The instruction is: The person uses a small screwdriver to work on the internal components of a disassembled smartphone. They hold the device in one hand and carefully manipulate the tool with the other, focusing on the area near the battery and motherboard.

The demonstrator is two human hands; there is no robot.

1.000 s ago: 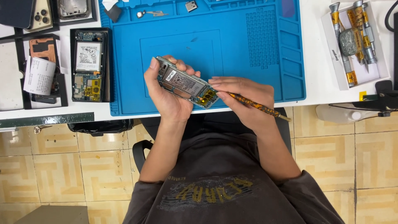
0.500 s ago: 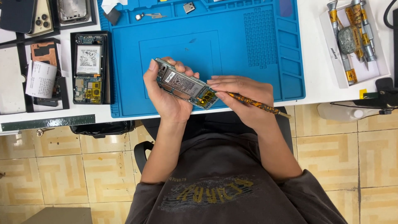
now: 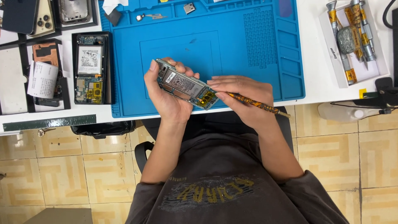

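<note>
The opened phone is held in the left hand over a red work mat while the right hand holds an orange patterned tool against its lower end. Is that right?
Not quite: the work mat is blue, not red, as the head view shows. The rest stands: the left hand holds the opened phone over it, and the right hand holds the orange patterned tool against its lower end.
</note>
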